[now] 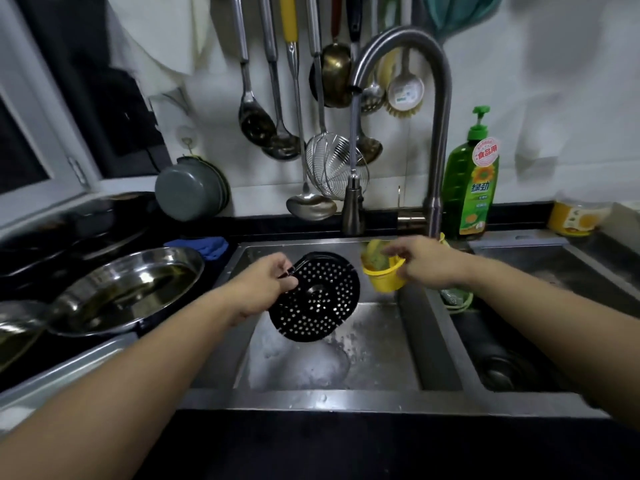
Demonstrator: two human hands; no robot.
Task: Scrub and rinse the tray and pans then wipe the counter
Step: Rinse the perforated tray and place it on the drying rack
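Over the sink [408, 386], left hand [266, 278] grips the perforated black tray [317, 297] tilted; right hand [420, 261] seemingly pinches a sponge [375, 259]; bottle [471, 178] reads 食品用.

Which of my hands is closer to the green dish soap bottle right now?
Right. Your right hand reaches into the yellow cup just below and left of the soap bottle. Your left hand holds the black perforated tray over the sink, farther left.

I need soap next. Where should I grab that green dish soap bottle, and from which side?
Grip the green dish soap bottle round its body, just under the pump, coming from the front: it stands upright behind the sink, wall behind, faucet on its left.
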